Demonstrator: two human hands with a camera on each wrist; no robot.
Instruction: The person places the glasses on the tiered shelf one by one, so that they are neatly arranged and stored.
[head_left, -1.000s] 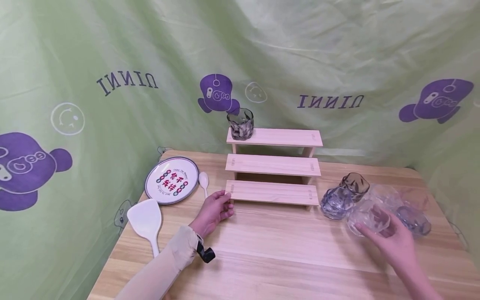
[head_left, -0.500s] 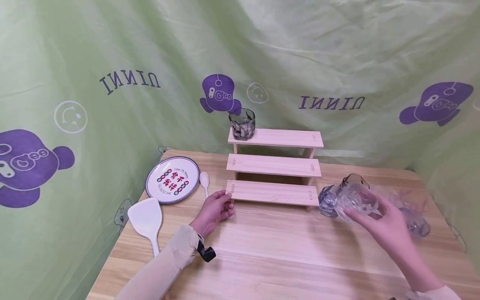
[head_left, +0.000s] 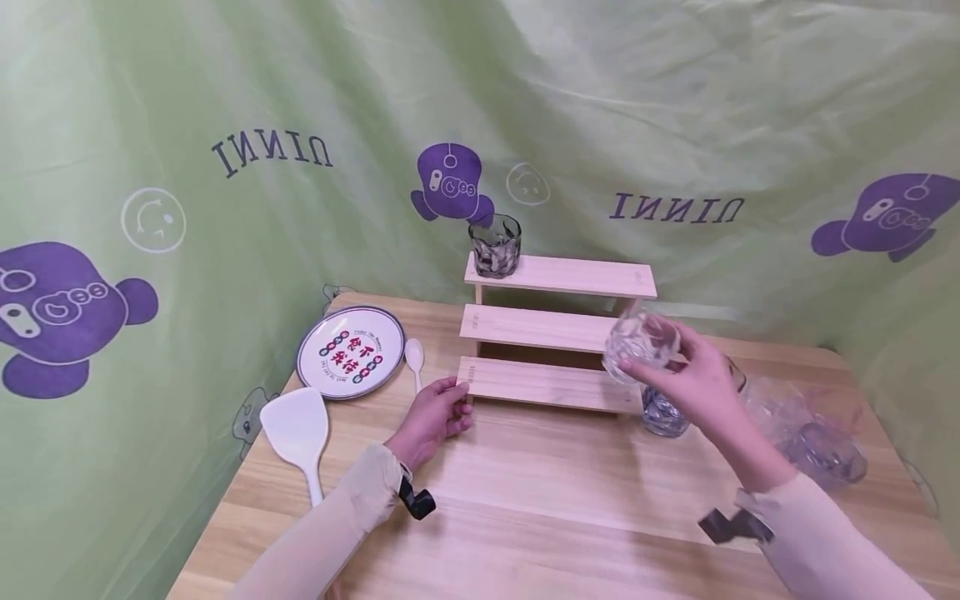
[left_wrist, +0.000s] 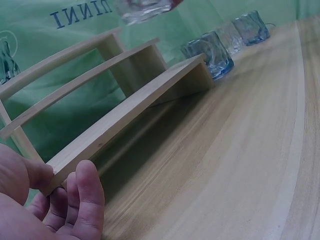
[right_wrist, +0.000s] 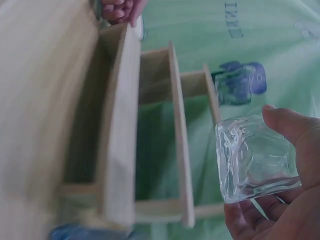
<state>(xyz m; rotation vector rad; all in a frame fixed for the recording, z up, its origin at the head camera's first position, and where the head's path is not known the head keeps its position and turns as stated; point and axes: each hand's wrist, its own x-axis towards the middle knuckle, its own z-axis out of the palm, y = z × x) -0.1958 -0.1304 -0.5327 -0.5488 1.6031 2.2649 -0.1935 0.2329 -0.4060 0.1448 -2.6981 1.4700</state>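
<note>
My right hand holds a clear glass in the air, in front of the right end of the middle step of a three-tier wooden rack. In the right wrist view, thumb and fingers grip the clear glass from opposite sides. My left hand pinches the left end of the lowest step; in the left wrist view the thumb is on top of the board and fingers are beneath. A grey glass stands on the top step's left end.
A blue glass stands by the rack's right end, with a dark glass partly hidden behind my right hand. Further right are more glasses. At left lie a round plate, a small spoon and a white spatula.
My right hand has lifted the clear glass from among the glasses at right and moved it left and up towards the rack. My left hand has stayed on the lowest step.
</note>
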